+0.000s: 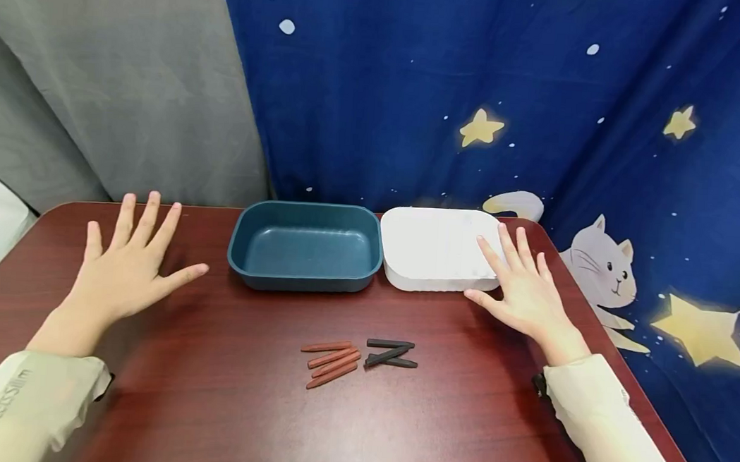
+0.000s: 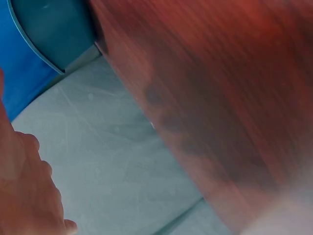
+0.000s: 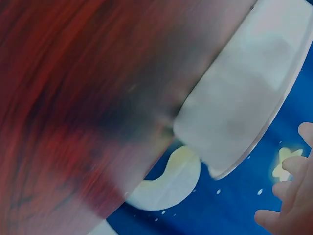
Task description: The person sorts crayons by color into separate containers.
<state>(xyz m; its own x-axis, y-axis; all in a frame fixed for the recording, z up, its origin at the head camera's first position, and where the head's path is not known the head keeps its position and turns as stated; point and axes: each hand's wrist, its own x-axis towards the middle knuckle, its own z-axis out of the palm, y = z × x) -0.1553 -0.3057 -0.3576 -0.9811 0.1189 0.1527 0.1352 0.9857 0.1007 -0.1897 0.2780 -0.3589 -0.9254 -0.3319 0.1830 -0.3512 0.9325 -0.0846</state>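
Both hands are held out above the table with their fingers spread, and neither holds anything. My left hand (image 1: 124,272) is at the left, apart from a dark teal bin (image 1: 303,283). My right hand (image 1: 525,290) is at the right; its thumb and index finger overlap the corner of a white bin (image 1: 437,283) in the head view. Several reddish-brown crayons (image 1: 330,358) lie in a loose group in front of the bins. Just right of them are three black crayons (image 1: 390,344), two of them crossed.
The two bins stand side by side along the back edge of the dark red-brown wooden table (image 1: 245,407). Behind it hang a grey curtain (image 1: 130,89) and a blue curtain (image 1: 378,97) printed with stars and a cat.
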